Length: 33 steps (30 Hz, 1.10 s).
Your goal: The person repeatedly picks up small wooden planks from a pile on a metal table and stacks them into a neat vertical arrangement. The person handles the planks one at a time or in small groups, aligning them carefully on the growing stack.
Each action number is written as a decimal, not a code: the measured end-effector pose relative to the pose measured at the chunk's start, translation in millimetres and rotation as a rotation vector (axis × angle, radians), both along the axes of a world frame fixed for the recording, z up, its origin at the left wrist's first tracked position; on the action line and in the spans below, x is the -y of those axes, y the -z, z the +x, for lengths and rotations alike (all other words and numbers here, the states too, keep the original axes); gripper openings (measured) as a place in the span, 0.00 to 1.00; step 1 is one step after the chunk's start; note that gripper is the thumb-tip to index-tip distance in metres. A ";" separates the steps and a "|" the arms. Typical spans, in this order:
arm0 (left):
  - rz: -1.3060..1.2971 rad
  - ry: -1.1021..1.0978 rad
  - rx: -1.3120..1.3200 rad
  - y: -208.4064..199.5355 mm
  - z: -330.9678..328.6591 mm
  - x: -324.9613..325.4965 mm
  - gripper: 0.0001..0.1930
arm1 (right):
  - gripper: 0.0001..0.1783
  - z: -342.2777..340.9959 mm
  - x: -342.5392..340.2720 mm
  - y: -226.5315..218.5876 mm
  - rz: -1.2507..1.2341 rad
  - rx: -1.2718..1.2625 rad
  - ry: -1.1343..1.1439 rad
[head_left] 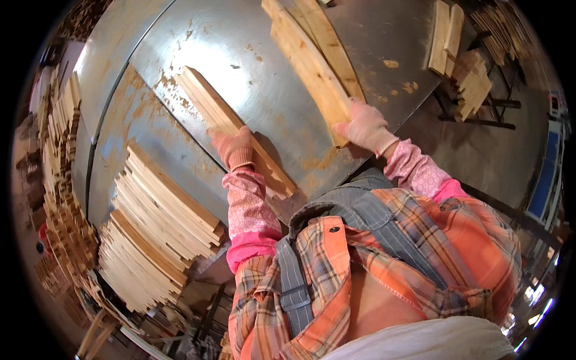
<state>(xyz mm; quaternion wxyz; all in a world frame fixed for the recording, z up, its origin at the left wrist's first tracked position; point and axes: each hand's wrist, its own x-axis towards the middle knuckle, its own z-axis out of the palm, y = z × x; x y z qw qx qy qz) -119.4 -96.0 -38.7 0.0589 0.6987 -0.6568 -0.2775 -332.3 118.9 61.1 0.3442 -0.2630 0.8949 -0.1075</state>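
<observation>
My left hand point(235, 147), in a pinkish work glove, is closed round a short stack of narrow wooden strips point(207, 102) lying on the metal table. Farther right, my right hand point(367, 127), gloved alike, grips the near end of a long wooden board point(309, 66). Its thumb lies on the board's top face. A second board point(333, 45) lies close along the right side of that one, its near end by my right fingers. Both forearms wear pink patterned sleeves. The fingers under the wood are hidden on both sides.
Sawdust and chips dot the metal table point(270, 111), which a dark seam crosses at left. A large row of wooden strips point(159, 222) lies at its near left. More wood is stacked point(66, 222) along the far left. Beyond the right edge, boards point(471, 84) rest on a dark metal stand.
</observation>
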 end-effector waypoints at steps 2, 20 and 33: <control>-0.006 -0.010 -0.045 12.5 23.0 -0.7 0.57 | 0.37 30.9 -0.2 17.6 -0.026 0.034 -0.108; 0.071 -0.063 -0.594 -6.0 62.2 -18.6 0.38 | 0.35 65.2 18.2 52.3 -0.329 0.205 -0.488; 0.507 -0.161 -2.157 -29.0 135.0 -16.6 0.18 | 0.49 -104.5 15.7 111.7 0.067 -0.246 -0.001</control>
